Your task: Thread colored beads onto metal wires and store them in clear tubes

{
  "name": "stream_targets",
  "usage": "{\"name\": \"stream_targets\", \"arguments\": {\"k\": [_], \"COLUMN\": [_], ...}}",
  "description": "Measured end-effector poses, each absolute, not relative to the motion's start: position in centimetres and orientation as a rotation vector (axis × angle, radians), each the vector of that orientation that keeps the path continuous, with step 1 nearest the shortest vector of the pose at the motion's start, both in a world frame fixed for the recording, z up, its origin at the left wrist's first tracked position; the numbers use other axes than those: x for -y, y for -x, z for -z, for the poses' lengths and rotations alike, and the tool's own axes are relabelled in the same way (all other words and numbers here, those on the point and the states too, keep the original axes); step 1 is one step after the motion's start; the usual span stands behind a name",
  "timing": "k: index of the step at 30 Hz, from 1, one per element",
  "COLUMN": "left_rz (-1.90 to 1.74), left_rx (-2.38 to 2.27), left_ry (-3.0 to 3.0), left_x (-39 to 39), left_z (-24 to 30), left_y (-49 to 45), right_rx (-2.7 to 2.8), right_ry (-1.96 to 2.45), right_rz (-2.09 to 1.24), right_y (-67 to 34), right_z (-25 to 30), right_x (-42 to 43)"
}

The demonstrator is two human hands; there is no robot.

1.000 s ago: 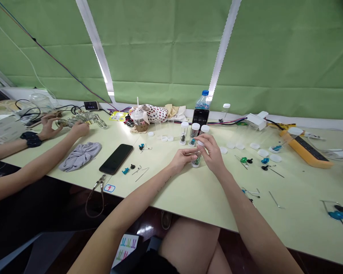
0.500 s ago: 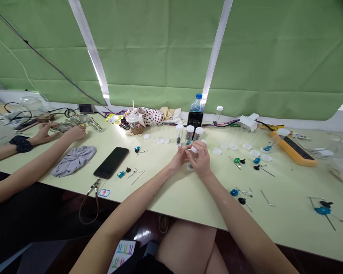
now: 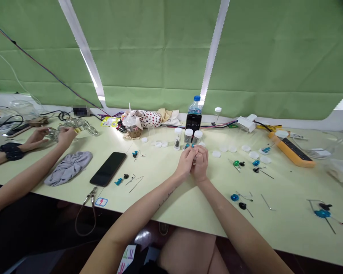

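My left hand (image 3: 185,163) and my right hand (image 3: 200,163) meet over the middle of the table, fingers curled together. Between them a small part of a clear plastic tube (image 3: 194,161) shows; my fingers cover most of it. Just behind stand white-capped clear tubes: one (image 3: 177,139) with dark parts inside, another (image 3: 188,137), and a third (image 3: 198,136) partly hidden by my right hand. Blue bits show just above my fingertips. To the right lie a green part (image 3: 236,163), a blue part (image 3: 234,197), black discs (image 3: 242,206) and bent wires (image 3: 266,201).
A propped phone (image 3: 193,122) and a water bottle (image 3: 196,104) stand behind the tubes. White caps (image 3: 216,154) and a yellow power strip (image 3: 293,150) lie rightward. Leftward are a black phone (image 3: 108,169), a grey scrunchie (image 3: 69,167), an iced drink (image 3: 132,125) and a co-worker's hands (image 3: 65,137) on cables.
My hands have closed in around the tube, fingers now curled together; the white cap under my right fingers no longer shows. The co-worker's hands have shifted on the cables. The view has tilted slightly.
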State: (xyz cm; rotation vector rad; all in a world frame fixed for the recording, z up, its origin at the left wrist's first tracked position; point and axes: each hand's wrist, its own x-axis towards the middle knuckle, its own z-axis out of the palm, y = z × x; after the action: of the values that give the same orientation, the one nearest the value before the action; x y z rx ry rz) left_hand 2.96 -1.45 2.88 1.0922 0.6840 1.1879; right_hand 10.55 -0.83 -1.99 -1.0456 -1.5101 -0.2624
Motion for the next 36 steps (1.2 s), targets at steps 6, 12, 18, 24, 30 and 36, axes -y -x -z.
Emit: {"name": "stream_targets", "arguments": {"k": [6, 12, 18, 24, 30, 36], "left_rz": [-1.252, -1.284, -1.442, -1.409, -1.397, -1.394], "left_rx": [-0.662, -0.697, -0.833, -0.874, -0.879, -0.902], "left_ry": [-1.199, -1.357, -1.430, -1.502, -1.563, -1.645], "left_x": [1.4, 2.0, 1.2, 0.8, 0.9, 0.7], "left_z": [-2.5, -1.4, -0.6, -0.3, -0.4, -0.1], "left_y": [-3.1, -1.6, -0.8, -1.2, -1.0, -1.2], "right_rx": [1.509, 1.680, 1.630, 1.520, 1.686, 1.561], "right_ry": [1.022, 1.190, 1.434, 1.397, 1.303, 1.558], "right_rz": [0.287, 0.299, -0.099, -0.223, -0.320, -0.295], "right_y": [-10.7, -10.6, -13.7, -18.7, -19.0, -22.2], "right_z": [2.5, 0.0, -2.9, -3.4, -3.2, -3.9], "right_x": [0.7, 3.6, 4.4, -1.6, -3.9, -4.9]}}
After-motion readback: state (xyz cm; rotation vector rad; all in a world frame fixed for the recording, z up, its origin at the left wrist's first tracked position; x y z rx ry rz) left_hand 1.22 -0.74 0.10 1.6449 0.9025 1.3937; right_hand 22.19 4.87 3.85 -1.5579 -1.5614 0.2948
